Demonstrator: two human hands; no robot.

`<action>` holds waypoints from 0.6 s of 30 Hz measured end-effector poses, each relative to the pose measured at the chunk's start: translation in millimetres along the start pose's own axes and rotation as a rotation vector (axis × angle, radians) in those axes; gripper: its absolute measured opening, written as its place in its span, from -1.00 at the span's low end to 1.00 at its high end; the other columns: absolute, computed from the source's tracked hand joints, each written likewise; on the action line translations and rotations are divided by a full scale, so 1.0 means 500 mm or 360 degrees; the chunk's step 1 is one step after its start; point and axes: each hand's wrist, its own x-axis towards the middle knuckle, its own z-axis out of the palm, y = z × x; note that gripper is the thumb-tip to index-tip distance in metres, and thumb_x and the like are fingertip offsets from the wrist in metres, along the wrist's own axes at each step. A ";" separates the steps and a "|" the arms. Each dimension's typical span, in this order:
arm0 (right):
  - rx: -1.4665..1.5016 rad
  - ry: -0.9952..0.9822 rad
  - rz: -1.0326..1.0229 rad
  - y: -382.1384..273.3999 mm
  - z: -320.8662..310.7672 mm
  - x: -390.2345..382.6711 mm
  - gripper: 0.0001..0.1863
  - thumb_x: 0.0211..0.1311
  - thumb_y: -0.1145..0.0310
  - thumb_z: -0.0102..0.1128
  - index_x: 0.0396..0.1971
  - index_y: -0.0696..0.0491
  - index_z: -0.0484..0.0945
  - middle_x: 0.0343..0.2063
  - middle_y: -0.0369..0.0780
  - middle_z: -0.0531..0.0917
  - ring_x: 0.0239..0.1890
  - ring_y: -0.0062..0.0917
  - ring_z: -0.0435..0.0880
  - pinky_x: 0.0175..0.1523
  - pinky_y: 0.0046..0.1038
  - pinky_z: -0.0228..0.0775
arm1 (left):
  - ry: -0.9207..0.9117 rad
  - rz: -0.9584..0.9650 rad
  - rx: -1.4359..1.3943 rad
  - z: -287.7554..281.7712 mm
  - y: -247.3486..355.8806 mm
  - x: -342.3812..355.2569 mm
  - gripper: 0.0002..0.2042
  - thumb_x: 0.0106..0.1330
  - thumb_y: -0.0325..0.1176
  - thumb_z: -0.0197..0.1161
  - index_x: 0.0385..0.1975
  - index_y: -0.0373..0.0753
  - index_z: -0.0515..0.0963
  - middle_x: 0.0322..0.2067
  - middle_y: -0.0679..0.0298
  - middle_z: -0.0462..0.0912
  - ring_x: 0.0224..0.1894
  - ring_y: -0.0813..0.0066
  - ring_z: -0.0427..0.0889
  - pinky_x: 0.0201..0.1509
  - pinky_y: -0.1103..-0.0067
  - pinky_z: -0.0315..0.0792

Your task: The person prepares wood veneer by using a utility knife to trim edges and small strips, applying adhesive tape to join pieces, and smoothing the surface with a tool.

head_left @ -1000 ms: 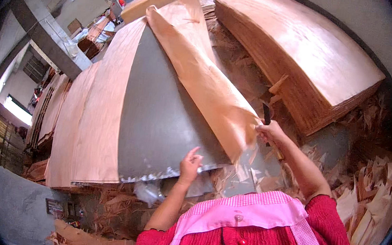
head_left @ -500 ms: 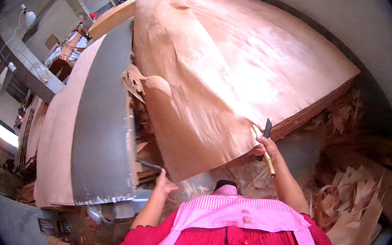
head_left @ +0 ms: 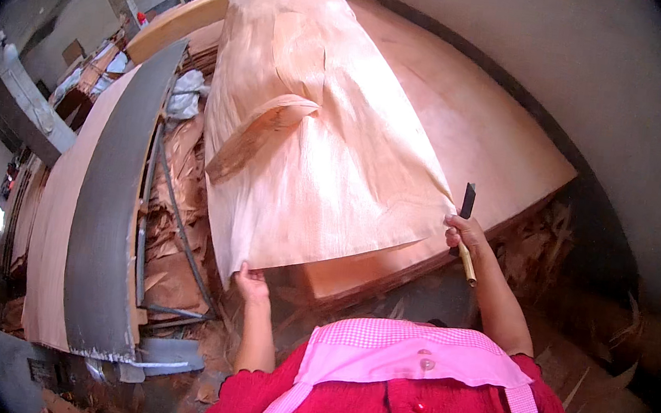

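Observation:
A large, thin, tan wood veneer sheet (head_left: 333,182) stretches away from me, with a raised, curled flap in its middle. My left hand (head_left: 252,283) pinches its near left corner. At the near right corner, my right hand (head_left: 464,232) is closed on the sheet's edge. That same hand also holds a knife (head_left: 466,259) with a dark flat blade pointing up and a pale wooden handle sticking out below. Under and to the right of the sheet lies a broad stack of veneer (head_left: 505,173), partly covered by it.
To the left stands a long table with a dark grey top (head_left: 114,206) and a pale board strip (head_left: 56,216) along it. Veneer scraps (head_left: 177,230) and a bent dark pipe (head_left: 181,226) fill the gap beside it. A wall (head_left: 605,83) closes the right side.
The sheet has swung left and spread out more over the stack's left part. My left hand has come up from the grey table's edge and taken the sheet's corner. My right hand keeps the knife.

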 end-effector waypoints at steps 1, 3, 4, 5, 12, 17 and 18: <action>-0.0066 0.0029 -0.0025 -0.024 -0.031 0.019 -0.87 -0.02 0.46 0.14 -0.50 0.10 0.36 -0.81 -0.38 0.34 -0.86 -0.75 0.22 -0.77 -0.68 0.02 | -0.0072 0.0158 0.0110 0.043 0.000 -0.025 -0.78 0.11 -0.45 0.13 -0.24 -0.21 0.36 -0.38 0.28 0.50 -0.45 0.49 0.49 -0.45 0.62 0.41; -0.0256 0.0113 -0.0088 -0.109 -0.133 0.069 -0.87 -0.03 0.45 0.15 -0.48 0.11 0.39 -0.80 -0.36 0.36 -0.86 -0.74 0.24 -0.78 -0.67 0.05 | -0.0147 0.0404 0.0273 0.201 -0.057 -0.173 -0.70 0.08 -0.54 0.11 -0.15 -0.23 0.32 -0.36 0.27 0.49 -0.44 0.50 0.50 -0.46 0.61 0.41; -0.0323 0.0112 -0.0107 -0.146 -0.179 0.091 -0.87 -0.04 0.45 0.15 -0.49 0.12 0.40 -0.80 -0.35 0.36 -0.86 -0.73 0.25 -0.78 -0.66 0.06 | -0.0136 0.0414 0.0377 0.221 -0.089 -0.200 -0.66 0.07 -0.55 0.09 -0.11 -0.24 0.29 -0.36 0.27 0.49 -0.44 0.50 0.50 -0.47 0.62 0.40; -0.0390 0.0116 -0.0127 -0.187 -0.227 0.116 -0.87 -0.05 0.45 0.16 -0.50 0.13 0.41 -0.81 -0.34 0.37 -0.86 -0.72 0.27 -0.78 -0.65 0.06 | -0.0127 0.0418 0.0481 0.239 -0.124 -0.217 -0.62 0.07 -0.57 0.08 -0.06 -0.24 0.26 -0.36 0.26 0.48 -0.43 0.50 0.50 -0.47 0.63 0.39; -0.1015 0.0294 -0.0341 -0.396 -0.480 0.215 -0.85 -0.14 0.45 0.21 -0.65 0.16 0.42 -0.84 -0.32 0.35 -0.87 -0.66 0.28 -0.78 -0.58 0.06 | 0.0091 0.0234 0.0534 0.309 -0.474 -0.305 -0.81 0.06 -0.58 0.12 -0.36 -0.23 0.31 -0.48 0.23 0.50 -0.58 0.48 0.50 -0.55 0.63 0.41; -0.1479 0.0482 -0.0321 -0.490 -0.677 0.281 -0.82 -0.17 0.42 0.21 -0.60 0.21 0.44 -0.78 -0.25 0.43 -0.79 -0.58 0.38 -0.73 -0.54 0.16 | 0.0118 -0.0154 0.0155 0.347 -0.632 -0.350 -0.81 0.14 -0.38 0.10 -0.25 -0.23 0.39 -0.41 0.26 0.53 -0.35 0.37 0.53 -0.32 0.41 0.47; -0.1547 0.0544 -0.0380 -0.496 -0.741 0.302 -0.80 -0.16 0.41 0.21 -0.58 0.23 0.45 -0.76 -0.24 0.45 -0.78 -0.57 0.39 -0.72 -0.53 0.18 | 0.0009 -0.0297 -0.0096 0.362 -0.649 -0.358 -0.73 0.19 -0.26 0.08 -0.18 -0.25 0.39 -0.28 0.20 0.54 -0.21 0.34 0.50 -0.19 0.39 0.44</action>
